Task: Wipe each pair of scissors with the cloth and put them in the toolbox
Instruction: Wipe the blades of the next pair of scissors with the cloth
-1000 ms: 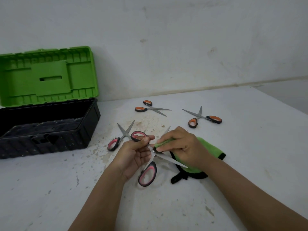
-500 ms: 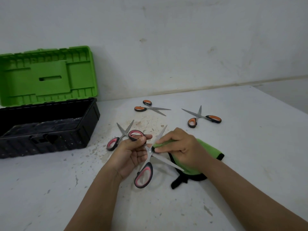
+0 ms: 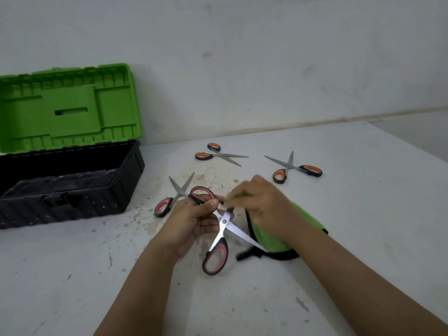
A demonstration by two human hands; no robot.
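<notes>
1. Pale, stained wall behind a white, scuffed tabletop point(image 3: 363, 214), which carries everything in view.
2. At the left stands the toolbox point(image 3: 72, 185), black tub open, green lid point(image 3: 68, 107) tipped back against the wall; its left end is cut off by the frame edge, and what lies inside is too dark to make out.
3. The left hand point(image 3: 191, 221) holds the pink-handled scissors point(image 3: 224, 223) wide open, its grip curled around the upper handle loop; the lower loop hangs free toward the camera and one blade points down-right over the cloth.
4. The right hand point(image 3: 264, 204) pinches a fold of the green cloth point(image 3: 274, 238) over the other blade. The fingers are blurred by motion, and that blade is hidden beneath hand and cloth.
5. Much of the cloth, green with a black edge, lies under the right wrist on the tabletop.
6. A second pink-handled pair point(image 3: 174, 196) lies just behind the left hand, one of its handles hidden by the held scissors.
7. Two orange-handled pairs lie farther back, well apart from the hands: one near the wall point(image 3: 218, 155), one to the right point(image 3: 295, 167).
8. Against half a second ago, the right hand has slid along the hidden blade toward the pivot, so the blade tip that stuck out above the fingers no longer shows; the left hand keeps the same hold.
</notes>
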